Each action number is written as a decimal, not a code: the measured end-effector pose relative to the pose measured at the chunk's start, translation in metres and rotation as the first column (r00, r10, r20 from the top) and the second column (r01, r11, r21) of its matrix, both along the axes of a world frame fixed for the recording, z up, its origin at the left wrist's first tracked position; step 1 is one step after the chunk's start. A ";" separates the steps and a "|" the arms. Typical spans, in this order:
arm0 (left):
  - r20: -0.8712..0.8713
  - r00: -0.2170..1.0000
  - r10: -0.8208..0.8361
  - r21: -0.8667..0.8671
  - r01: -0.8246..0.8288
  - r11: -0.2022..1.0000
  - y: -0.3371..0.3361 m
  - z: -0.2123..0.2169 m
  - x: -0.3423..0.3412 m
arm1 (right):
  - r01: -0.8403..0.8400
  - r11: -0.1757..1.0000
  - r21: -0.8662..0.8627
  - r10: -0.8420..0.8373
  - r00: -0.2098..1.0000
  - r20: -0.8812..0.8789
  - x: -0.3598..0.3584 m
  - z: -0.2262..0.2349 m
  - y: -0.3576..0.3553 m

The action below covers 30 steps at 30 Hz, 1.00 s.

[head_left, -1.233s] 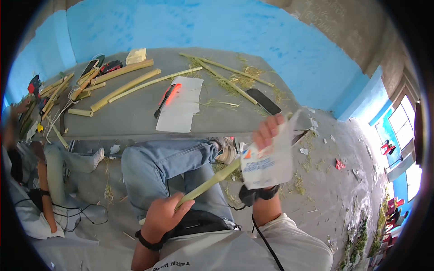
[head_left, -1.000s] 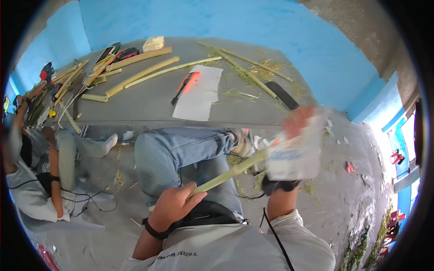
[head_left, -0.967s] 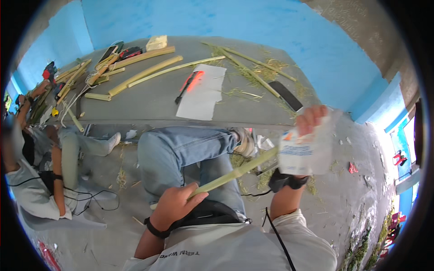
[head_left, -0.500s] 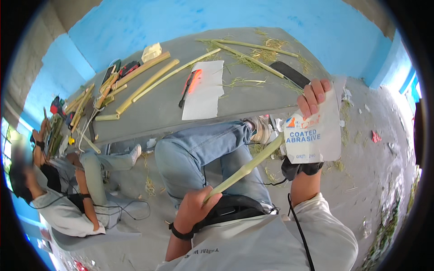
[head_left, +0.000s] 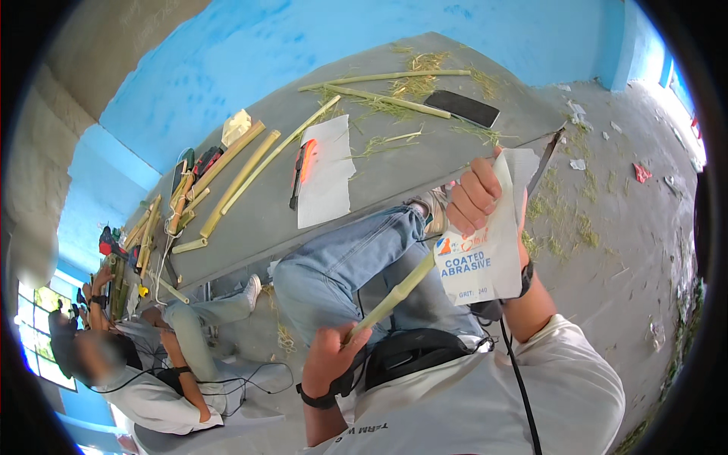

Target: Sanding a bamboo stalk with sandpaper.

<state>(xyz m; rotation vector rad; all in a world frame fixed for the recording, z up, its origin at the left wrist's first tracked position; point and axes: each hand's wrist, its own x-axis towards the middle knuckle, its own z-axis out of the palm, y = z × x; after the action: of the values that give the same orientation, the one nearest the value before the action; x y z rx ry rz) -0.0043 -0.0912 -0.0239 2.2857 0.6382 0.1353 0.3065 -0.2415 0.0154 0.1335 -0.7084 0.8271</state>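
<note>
My left hand (head_left: 331,358) is closed round the near end of a pale green bamboo stick (head_left: 402,291), which slants up and to the right over my lap. My right hand (head_left: 476,199) grips a sheet of sandpaper (head_left: 472,274), its printed white backing turned toward me. The stick's far end passes behind the sheet, so I cannot see whether the paper is wrapped fully round it. My right fingers curl over the sheet's upper part.
Ahead stands a grey table (head_left: 262,235) bearing bamboo poles (head_left: 241,180), shavings (head_left: 423,80), a black phone (head_left: 462,108) and a utility knife (head_left: 303,163) on white paper (head_left: 327,193). Another person (head_left: 155,398) sits at the left. A dark cable (head_left: 519,379) crosses my right side.
My right hand and the sandpaper have come down and left along the stick, nearer my left hand. Less bamboo shows between them. The whole view has tilted.
</note>
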 end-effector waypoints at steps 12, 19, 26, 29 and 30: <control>-0.022 1.000 -0.010 -0.237 0.004 0.971 -0.004 0.004 -0.006 | -0.058 0.998 -0.034 0.052 0.984 -0.168 -0.015 -0.025 0.001; 0.042 0.999 -0.027 -0.400 0.042 0.916 -0.010 -0.003 0.000 | -0.159 0.985 -0.060 0.155 0.986 -0.065 -0.024 0.025 0.005; 0.001 0.999 -0.040 -0.400 0.037 0.916 -0.002 0.001 -0.009 | -0.034 0.999 0.039 0.037 0.997 -0.070 -0.003 0.029 -0.005; 0.008 1.000 0.007 -0.323 -0.004 0.946 -0.004 -0.001 -0.010 | -0.095 0.994 -0.053 0.090 0.991 -0.095 -0.014 0.007 0.006; 0.027 0.999 0.021 -0.295 -0.012 0.956 -0.004 -0.001 -0.010 | -0.099 0.995 -0.019 0.096 0.989 -0.114 -0.009 0.005 0.004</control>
<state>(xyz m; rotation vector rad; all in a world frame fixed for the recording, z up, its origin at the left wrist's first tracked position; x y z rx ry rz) -0.0147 -0.0950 -0.0246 1.9879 0.6179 0.0756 0.2974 -0.2375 0.0208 0.1925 -0.5887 0.9147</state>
